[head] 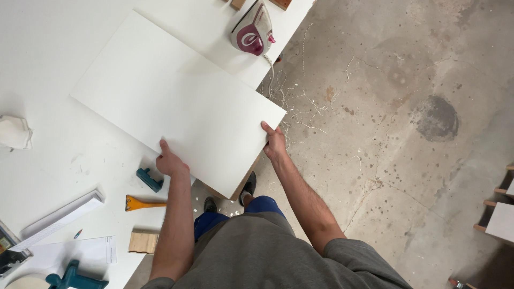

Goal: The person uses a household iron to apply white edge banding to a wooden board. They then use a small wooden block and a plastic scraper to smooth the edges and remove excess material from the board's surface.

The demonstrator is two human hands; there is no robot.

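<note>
White laminated panel (176, 104) front and centre, lying flat and slanted across the white workbench (43, 64), near corner jutting out past the bench edge over the concrete floor (407, 80). Raw brown edge showing along the overhanging underside. Left hand (170, 162) clamped on the panel's near long edge, fingers curled over the top face, knuckles up. Right hand (274, 142) gripping the short edge at the overhanging corner, thumb on top, remaining fingers tucked under and out of sight. Panel caught between both hands, each grasping an edge.

Just left of the left hand, a small teal tool (149, 179) on the bench, then a yellow-handled scraper (143, 203) and a little wooden block (143, 242) nearer the body. Further left, a white strip (61, 218), a paper sheet (80, 251), and a teal clamp (72, 278) at the bottom edge. Crumpled white cloth (14, 132) by the far left border. Beyond the panel, a white and magenta clothes iron (252, 31) resting on the bench corner. Thin white trimmings (300, 101) scattered over the floor beside the bench.
</note>
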